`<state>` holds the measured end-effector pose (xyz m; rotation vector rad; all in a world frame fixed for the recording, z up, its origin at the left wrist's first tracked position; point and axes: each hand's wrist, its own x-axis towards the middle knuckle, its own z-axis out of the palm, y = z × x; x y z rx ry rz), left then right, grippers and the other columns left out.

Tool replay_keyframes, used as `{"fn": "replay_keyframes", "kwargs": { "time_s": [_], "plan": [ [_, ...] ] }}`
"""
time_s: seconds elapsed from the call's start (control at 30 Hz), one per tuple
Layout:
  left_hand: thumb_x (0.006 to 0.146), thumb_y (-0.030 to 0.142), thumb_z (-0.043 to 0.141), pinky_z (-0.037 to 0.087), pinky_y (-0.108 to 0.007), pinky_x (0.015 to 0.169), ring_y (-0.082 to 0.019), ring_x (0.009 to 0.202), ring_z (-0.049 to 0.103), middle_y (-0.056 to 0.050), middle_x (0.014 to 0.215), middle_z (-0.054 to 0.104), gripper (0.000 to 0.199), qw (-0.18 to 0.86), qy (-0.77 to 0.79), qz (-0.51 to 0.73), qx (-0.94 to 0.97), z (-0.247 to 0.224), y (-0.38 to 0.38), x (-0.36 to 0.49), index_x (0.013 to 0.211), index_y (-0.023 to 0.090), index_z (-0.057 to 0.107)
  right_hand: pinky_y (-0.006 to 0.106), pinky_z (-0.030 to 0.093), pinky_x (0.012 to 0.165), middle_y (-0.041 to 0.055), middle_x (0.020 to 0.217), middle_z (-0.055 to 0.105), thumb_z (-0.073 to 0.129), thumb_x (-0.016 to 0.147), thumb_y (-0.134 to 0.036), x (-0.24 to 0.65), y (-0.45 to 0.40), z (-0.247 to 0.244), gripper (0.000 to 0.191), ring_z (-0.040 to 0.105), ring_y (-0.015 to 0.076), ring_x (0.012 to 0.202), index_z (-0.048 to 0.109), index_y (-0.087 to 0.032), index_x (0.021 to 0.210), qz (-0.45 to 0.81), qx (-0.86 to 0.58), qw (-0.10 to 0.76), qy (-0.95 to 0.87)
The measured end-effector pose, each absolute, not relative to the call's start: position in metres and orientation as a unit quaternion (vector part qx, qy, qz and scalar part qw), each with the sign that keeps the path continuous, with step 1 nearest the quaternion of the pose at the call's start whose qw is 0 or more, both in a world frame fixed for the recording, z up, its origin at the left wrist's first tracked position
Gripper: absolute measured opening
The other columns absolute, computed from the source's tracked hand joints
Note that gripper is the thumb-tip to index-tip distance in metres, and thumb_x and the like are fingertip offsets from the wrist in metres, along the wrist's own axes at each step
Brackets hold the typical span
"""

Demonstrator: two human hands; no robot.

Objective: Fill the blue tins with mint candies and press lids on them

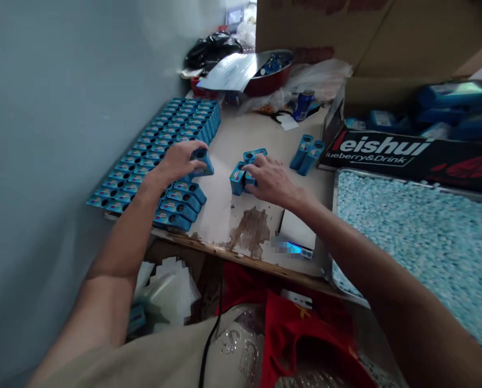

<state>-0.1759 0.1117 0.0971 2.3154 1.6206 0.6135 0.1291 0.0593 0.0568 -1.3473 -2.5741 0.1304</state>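
Observation:
My left hand (184,160) grips a small blue container (202,163) between thumb and fingers, at the right edge of a close-packed block of the same containers (160,145). Each of these has a dark round hole in its top. My right hand (271,180) has its fingers curled over a small cluster of containers in the middle of the table. One container (237,178) of that cluster stands upright at its left, and another (255,154) shows behind the fingers. My fingers partly hide the one they hold.
Two more containers (307,154) stand right of the cluster. A metal tray (336,215) of pale blue pellets lies at the right, before a printed carton (380,151) holding blue packs. Behind are a drink can (304,105) and a red bowl (271,82). A wall (63,134) borders the left.

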Motion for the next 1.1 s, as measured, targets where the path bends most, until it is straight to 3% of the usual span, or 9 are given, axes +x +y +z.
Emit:
{"fn": "replay_keyframes", "kwargs": {
  "time_s": [0.1,0.23,0.37,0.5,0.6,0.83,0.97,1.03,1.1],
  "plan": [
    [0.068,0.022,0.087,0.059,-0.047,0.109,-0.033,0.111,0.076,-0.006,0.110,0.084,0.038,0.165,0.540,0.139,0.814,0.072,0.113,-0.195,0.105,0.028,0.083,0.053,0.045,0.102,0.0251,0.133,0.068,0.060,0.098,-0.018,0.103,0.086,0.047,0.034,0.057,0.0416,0.126,0.082,-0.012,0.122,-0.014,-0.451,0.061,-0.890],
    [0.081,0.039,0.082,0.057,-0.044,0.110,-0.031,0.113,0.075,-0.006,0.107,0.082,0.028,0.209,0.508,0.131,0.825,0.051,0.098,-0.209,0.106,0.028,0.083,0.052,0.043,0.095,0.0249,0.120,0.072,0.055,0.099,-0.015,0.088,0.099,0.039,0.032,0.057,0.0403,0.117,0.086,-0.013,0.107,-0.046,-0.423,0.063,-0.903],
    [0.093,0.056,0.073,0.048,-0.054,0.122,-0.036,0.122,0.070,-0.011,0.113,0.079,0.035,0.179,0.513,0.147,0.827,0.034,0.079,-0.203,0.111,0.027,0.080,0.050,0.041,0.096,0.0185,0.109,0.076,0.061,0.105,-0.029,0.081,0.084,0.052,0.028,0.060,0.0368,0.112,0.086,-0.020,0.096,-0.019,-0.391,0.040,-0.919],
    [0.087,0.044,0.080,0.034,-0.065,0.130,-0.043,0.134,0.063,-0.017,0.126,0.073,0.034,0.093,0.564,0.201,0.796,0.006,0.068,-0.191,0.116,0.026,0.074,0.048,0.040,0.092,0.0148,0.103,0.079,0.066,0.105,-0.031,0.103,0.046,0.070,0.024,0.066,0.0327,0.100,0.083,-0.022,0.090,0.031,-0.416,0.025,-0.908],
    [0.087,0.037,0.074,0.032,-0.064,0.130,-0.042,0.137,0.060,-0.014,0.129,0.072,0.029,0.075,0.557,0.225,0.796,-0.007,0.071,-0.191,0.116,0.029,0.073,0.046,0.041,0.087,0.0137,0.102,0.080,0.068,0.105,-0.031,0.145,0.008,0.079,0.022,0.071,0.0311,0.095,0.082,-0.023,0.090,0.050,-0.477,0.013,-0.877],
    [0.093,0.050,0.067,0.039,-0.065,0.126,-0.043,0.131,0.061,-0.016,0.128,0.072,0.039,0.052,0.544,0.190,0.815,-0.001,0.081,-0.196,0.123,0.025,0.072,0.042,0.040,0.085,0.0133,0.102,0.080,0.067,0.108,-0.030,0.231,-0.053,0.062,0.021,0.075,0.0314,0.100,0.079,-0.021,0.093,0.032,-0.610,-0.026,-0.791],
    [0.092,0.057,0.065,0.041,-0.065,0.127,-0.042,0.135,0.061,-0.017,0.136,0.073,0.056,0.046,0.539,0.179,0.822,0.011,0.080,-0.191,0.135,0.022,0.069,0.043,0.042,0.090,0.0125,0.107,0.081,0.066,0.110,-0.038,0.255,-0.068,0.054,0.020,0.074,0.0316,0.101,0.079,-0.023,0.114,0.030,-0.625,0.057,-0.778],
    [0.091,0.061,0.064,0.037,-0.066,0.131,-0.041,0.141,0.059,-0.014,0.145,0.072,0.062,0.043,0.548,0.183,0.815,0.024,0.075,-0.187,0.142,0.025,0.066,0.044,0.045,0.093,0.0125,0.110,0.081,0.065,0.110,-0.046,0.278,-0.076,0.054,0.028,0.073,0.0323,0.102,0.076,-0.025,0.124,0.018,-0.649,0.115,-0.752],
    [0.092,0.065,0.064,0.033,-0.066,0.135,-0.041,0.148,0.056,-0.007,0.156,0.069,0.064,0.034,0.568,0.191,0.800,0.040,0.067,-0.181,0.147,0.032,0.064,0.047,0.048,0.096,0.0130,0.109,0.079,0.061,0.111,-0.049,0.310,-0.086,0.050,0.030,0.073,0.0330,0.102,0.076,-0.025,0.120,0.011,-0.672,0.143,-0.727]
  ]
}}
